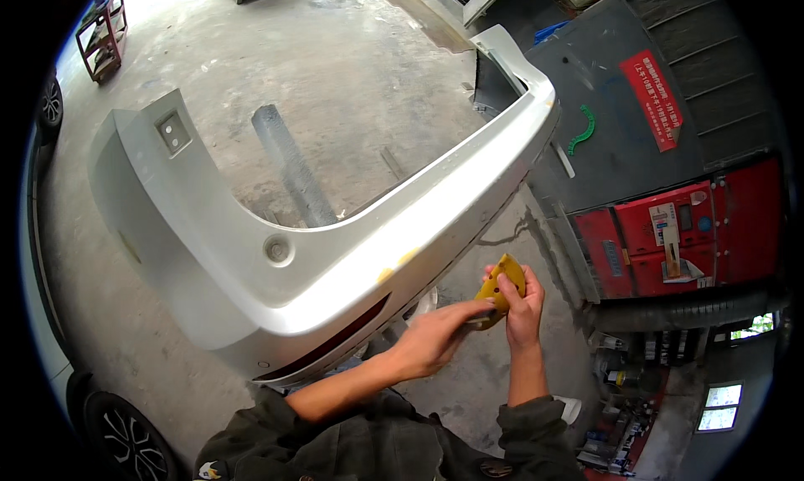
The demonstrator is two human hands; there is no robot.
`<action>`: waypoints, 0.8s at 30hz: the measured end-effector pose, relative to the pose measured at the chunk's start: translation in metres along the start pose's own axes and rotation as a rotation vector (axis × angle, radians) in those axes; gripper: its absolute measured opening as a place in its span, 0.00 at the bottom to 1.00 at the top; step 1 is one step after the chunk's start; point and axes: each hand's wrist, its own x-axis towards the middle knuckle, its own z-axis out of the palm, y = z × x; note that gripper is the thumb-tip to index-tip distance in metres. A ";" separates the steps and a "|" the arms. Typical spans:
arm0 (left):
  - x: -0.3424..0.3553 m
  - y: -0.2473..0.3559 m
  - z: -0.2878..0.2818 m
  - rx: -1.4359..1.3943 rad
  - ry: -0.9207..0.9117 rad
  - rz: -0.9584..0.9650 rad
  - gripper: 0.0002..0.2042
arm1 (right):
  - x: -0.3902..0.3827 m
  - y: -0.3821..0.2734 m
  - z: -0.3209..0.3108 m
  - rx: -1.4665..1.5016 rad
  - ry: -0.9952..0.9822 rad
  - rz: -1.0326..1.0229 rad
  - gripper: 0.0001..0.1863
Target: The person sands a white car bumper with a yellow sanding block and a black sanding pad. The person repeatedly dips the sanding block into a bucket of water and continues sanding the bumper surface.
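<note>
My right hand (521, 305) pinches a yellow sanding disc (512, 273) with small holes, thumb across its face. The disc is bent rather than flat. At its lower end, my left hand (431, 339) has its fingers closed on a dark grey pad (481, 318), mostly hidden under them. Both hands are held close together in front of my body, just off the near side of a silver-white car bumper (327, 293). Yellowish patches (397, 265) mark the bumper's upper surface, and a dark red reflector strip (331, 343) runs along its near side.
Inside the bumper's curve a grey post (293, 167) shows. To the right stand a red cabinet (662, 234) and a dark panel with a red sign (651, 100). Parked cars, one wheel (130, 437) visible, line the left. A red rack (102, 39) is far left.
</note>
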 end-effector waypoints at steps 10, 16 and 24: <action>-0.048 0.061 -0.093 1.035 0.334 0.049 0.16 | 0.043 -0.016 0.036 -0.167 -0.320 0.108 0.14; -0.063 0.034 -0.102 1.198 0.244 0.031 0.12 | 0.053 0.004 0.083 -0.329 -0.343 0.158 0.17; -0.066 0.021 -0.111 1.076 0.229 0.116 0.14 | 0.049 0.017 0.107 -0.326 -0.082 0.184 0.15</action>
